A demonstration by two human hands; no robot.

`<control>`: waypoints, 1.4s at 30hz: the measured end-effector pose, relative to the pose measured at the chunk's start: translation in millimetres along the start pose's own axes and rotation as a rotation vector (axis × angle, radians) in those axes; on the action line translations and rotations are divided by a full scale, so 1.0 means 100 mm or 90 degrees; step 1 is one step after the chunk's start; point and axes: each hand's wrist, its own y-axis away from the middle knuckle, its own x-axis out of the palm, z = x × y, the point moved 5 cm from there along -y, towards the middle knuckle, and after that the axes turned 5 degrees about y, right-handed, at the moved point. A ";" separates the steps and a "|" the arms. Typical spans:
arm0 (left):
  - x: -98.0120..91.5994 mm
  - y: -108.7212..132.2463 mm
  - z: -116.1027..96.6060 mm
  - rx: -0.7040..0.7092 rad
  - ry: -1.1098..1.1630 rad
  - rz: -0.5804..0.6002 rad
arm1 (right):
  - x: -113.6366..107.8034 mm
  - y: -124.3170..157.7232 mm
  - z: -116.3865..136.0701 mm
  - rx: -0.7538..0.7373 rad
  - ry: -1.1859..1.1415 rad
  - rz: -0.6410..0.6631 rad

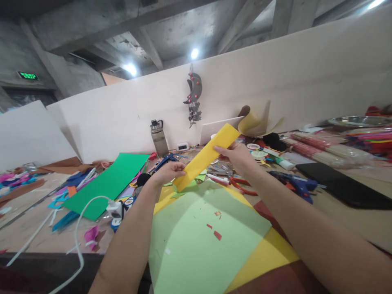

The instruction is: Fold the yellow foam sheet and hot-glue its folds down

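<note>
A flat yellow strip (206, 157), which looks like paper or felt, is held up at a slant between both hands. My left hand (170, 171) pinches its lower left end. Farther up, my right hand (235, 155) grips the strip's right edge, thumb on the front face and fingers hidden behind. Below the strip lies a pale green sheet (196, 237) with a few red scraps (217, 235) on it. A yellow sheet (269, 253) shows from under the green one. Light green scraps (186, 188) sit just beneath the strip's lower end.
Red-handled scissors (243, 185) and a blue glue gun (298, 185) lie at the right, near a black flat case (343, 185). On the left are a dark green sheet (113, 185) and a white cable (79, 245) with a plug. A bottle (159, 139) stands behind.
</note>
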 end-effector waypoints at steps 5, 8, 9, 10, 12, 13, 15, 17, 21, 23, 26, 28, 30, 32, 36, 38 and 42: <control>-0.01 -0.02 0.00 0.045 -0.035 -0.021 | -0.11 0.01 0.10 -0.083 0.013 -0.111; -0.06 -0.04 0.05 0.079 -0.085 -0.072 | -0.11 0.09 0.22 -0.158 0.085 -0.153; -0.07 -0.05 0.06 0.087 -0.097 -0.088 | -0.10 0.14 0.27 -0.193 0.113 -0.159; -0.08 -0.05 0.08 0.096 -0.102 -0.096 | -0.08 0.18 0.31 -0.229 0.146 -0.165; -0.07 -0.06 0.08 0.119 -0.106 -0.095 | -0.05 0.28 0.40 -0.301 0.224 -0.179; -0.05 -0.07 0.07 0.131 -0.112 -0.087 | -0.03 0.33 0.44 -0.339 0.265 -0.185; -0.01 -0.05 0.03 0.154 -0.145 -0.078 | 0.02 0.42 0.51 -0.416 0.329 -0.192; 0.02 -0.03 -0.03 0.170 -0.188 -0.085 | 0.07 0.50 0.56 -0.485 0.350 -0.176; 0.07 0.01 -0.13 0.177 -0.256 -0.116 | 0.16 0.58 0.57 -0.531 0.353 -0.109; 0.07 0.01 -0.15 0.180 -0.257 -0.126 | 0.17 0.59 0.56 -0.520 0.356 -0.098; 0.05 0.01 -0.14 0.182 -0.209 -0.158 | 0.16 0.57 0.55 -0.477 0.322 -0.102; 0.01 0.00 -0.13 0.174 -0.144 -0.195 | 0.16 0.53 0.54 -0.443 0.259 -0.078; -0.02 0.00 -0.12 0.168 -0.039 -0.237 | 0.18 0.47 0.52 -0.400 0.211 -0.048; -0.02 -0.01 -0.10 0.151 0.088 -0.276 | 0.22 0.39 0.44 -0.335 0.207 -0.024; 0.07 -0.01 -0.11 0.107 0.289 -0.330 | 0.35 0.31 0.18 -0.192 0.246 0.050; 0.12 -0.01 -0.12 0.095 0.349 -0.361 | 0.46 0.35 0.06 -0.156 0.262 0.109; 0.19 -0.01 -0.13 0.068 0.426 -0.404 | 0.63 0.47 -0.10 -0.109 0.232 0.186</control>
